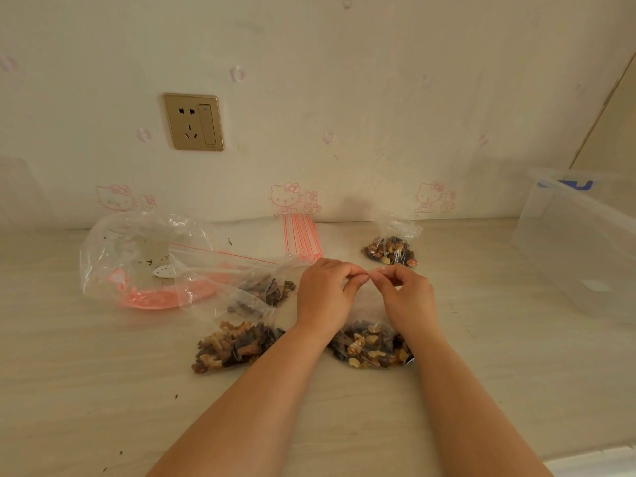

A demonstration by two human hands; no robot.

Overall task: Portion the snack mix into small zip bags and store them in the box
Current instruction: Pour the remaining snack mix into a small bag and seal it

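clear plastic zip bag (pixel 370 342) of snack mix sits at lower centre of the frame; my left hand (pixel 325 292) and right hand (pixel 404 294) pinch its red seal strip. the see-through box (pixel 578 249) stands at the right edge, a finished bag (pixel 390 251) above my hands.
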